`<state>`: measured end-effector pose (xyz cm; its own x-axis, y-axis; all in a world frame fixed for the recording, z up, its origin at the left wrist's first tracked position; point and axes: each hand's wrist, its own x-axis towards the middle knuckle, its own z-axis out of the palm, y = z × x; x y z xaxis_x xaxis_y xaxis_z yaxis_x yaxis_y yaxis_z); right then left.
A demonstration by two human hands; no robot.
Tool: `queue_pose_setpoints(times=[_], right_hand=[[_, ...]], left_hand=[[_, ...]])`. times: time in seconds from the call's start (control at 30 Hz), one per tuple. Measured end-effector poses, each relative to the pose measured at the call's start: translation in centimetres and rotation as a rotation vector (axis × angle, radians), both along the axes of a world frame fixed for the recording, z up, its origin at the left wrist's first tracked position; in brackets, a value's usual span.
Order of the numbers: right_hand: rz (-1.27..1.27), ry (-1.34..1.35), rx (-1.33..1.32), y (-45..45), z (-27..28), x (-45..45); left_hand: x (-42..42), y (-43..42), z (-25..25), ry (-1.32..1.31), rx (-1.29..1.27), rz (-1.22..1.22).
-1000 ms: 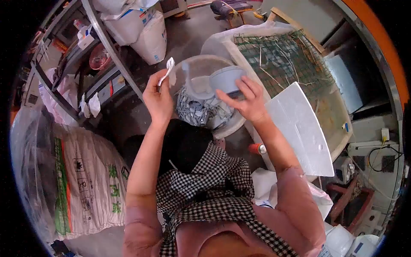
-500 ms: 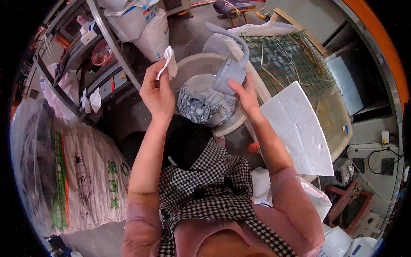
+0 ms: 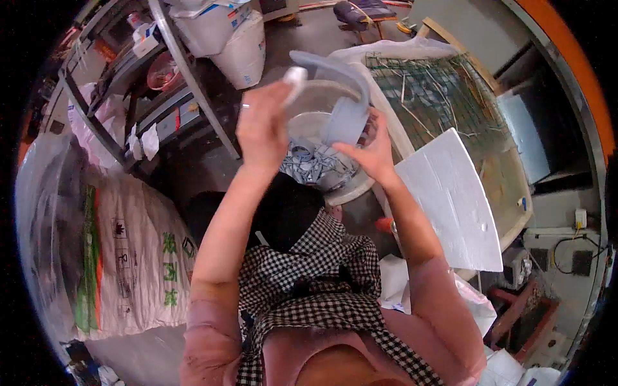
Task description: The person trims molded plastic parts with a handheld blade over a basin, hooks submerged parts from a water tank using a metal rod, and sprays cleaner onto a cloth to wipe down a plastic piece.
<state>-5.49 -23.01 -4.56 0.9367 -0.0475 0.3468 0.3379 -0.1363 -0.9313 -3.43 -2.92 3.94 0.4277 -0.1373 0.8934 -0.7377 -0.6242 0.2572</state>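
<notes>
My left hand (image 3: 262, 125) is raised, its fingers closed on a small folded white cloth (image 3: 296, 78), which is blurred by motion. My right hand (image 3: 373, 151) grips a grey plastic cup-shaped part (image 3: 346, 122) by its side, thumb at the front and fingers behind. From this part a long curved grey arm (image 3: 335, 67) sweeps up and over to the left. The white cloth is close to the curved arm; whether they touch I cannot tell. Below both hands stands a pale round tub (image 3: 354, 188) with many grey plastic scraps (image 3: 312, 164) in it.
A white foam sheet (image 3: 447, 199) leans at right by a large basin covered with green netting (image 3: 425, 96). White sacks (image 3: 241, 55) stand behind, near a metal shelf (image 3: 187, 71). A large woven sack (image 3: 138, 257) is at my left.
My left hand has moved right with the white cloth, toward the grey part's curved arm. The grey part has turned slightly in my right hand, its arm reaching farther left.
</notes>
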Motion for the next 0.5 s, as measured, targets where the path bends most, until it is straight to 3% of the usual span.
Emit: queue_pose_setpoints(times=[0.03, 0.13, 0.27, 0.4, 0.5], right_hand=[[-0.125, 0.022, -0.17, -0.1, 0.2, -0.3], [-0.193, -0.121, -0.339, 0.4, 1.1, -1.1], [-0.21, -0.192, -0.421, 0.2, 0.2, -1.1], [-0.202, -0.248, -0.501, 0.3, 0.0, -1.0], [-0.133, -0.169, -0.436, 1.4, -0.1, -0.7]], left_hand=[[-0.1, -0.3, -0.2, -0.05, 0.109, -0.026], [-1.5, -1.2, 0.0, -0.124, 0.346, -0.067], [-1.1, 0.7, -0.3, -0.09, 0.452, -0.006], [1.2, 5.0, -0.7, 0.136, 0.205, 0.283], [0.2, 4.7, -0.9, -0.009, 0.299, 0.087]])
